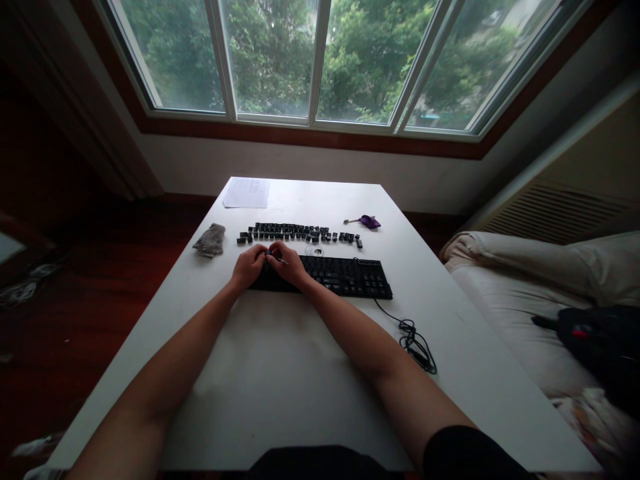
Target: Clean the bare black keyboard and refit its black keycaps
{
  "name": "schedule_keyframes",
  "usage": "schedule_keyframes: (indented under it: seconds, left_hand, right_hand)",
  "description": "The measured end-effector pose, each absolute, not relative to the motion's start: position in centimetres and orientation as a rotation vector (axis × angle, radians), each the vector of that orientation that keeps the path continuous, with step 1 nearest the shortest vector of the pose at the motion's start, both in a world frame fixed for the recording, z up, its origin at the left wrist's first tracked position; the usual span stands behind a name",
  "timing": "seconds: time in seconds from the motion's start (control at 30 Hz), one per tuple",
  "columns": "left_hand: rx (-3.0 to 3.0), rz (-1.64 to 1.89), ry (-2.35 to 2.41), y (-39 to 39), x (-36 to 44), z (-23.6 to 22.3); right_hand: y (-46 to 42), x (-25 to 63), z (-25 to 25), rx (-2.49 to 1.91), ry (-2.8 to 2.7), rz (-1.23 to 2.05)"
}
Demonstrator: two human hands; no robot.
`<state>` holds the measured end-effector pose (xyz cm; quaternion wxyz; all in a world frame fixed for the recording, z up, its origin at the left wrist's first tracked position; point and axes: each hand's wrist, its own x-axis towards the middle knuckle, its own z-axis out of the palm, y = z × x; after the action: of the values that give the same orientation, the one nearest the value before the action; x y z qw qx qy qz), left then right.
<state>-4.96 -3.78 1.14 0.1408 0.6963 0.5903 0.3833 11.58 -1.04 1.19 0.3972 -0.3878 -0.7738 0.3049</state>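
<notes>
My left hand (249, 265) and my right hand (289, 263) meet over the left part of a black keyboard (345, 275). Both hands are closed, fingertips together around a small dark piece that looks like a keycap (269, 253). A thin light sliver shows by the right fingers; I cannot make out what it is. Just beyond the hands, loose black keycaps (285, 231) lie in uneven rows. Behind the keyboard sits a small clear round item with a dark middle (315, 251). My hands hide the keyboard's left end.
On the white table (280, 373) lie a crumpled grey cloth (210, 241) at left, paper sheets (247, 193) at the back, and a brush (351, 221) beside a purple item (371, 222). A coiled black cable (417, 347) runs right of the keyboard. A couch (500, 293) stands at right.
</notes>
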Motion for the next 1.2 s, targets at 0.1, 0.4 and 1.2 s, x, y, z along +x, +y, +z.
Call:
schedule_keyframes:
  seconds: [0.1,0.4,1.2]
  left_hand:
    - [2.025,1.112,1.682,-3.77,-4.95,1.13]
    - [2.017,1.106,1.691,-3.79,-4.86,1.29]
    - [2.012,1.105,1.712,-3.75,-4.86,1.15]
  right_hand:
    - [-0.94,11.55,1.04,-0.978,-1.958,0.777]
    - [-0.82,11.56,0.83,-0.968,-1.951,0.778]
    - [-0.79,11.41,0.84,-0.986,-1.96,0.773]
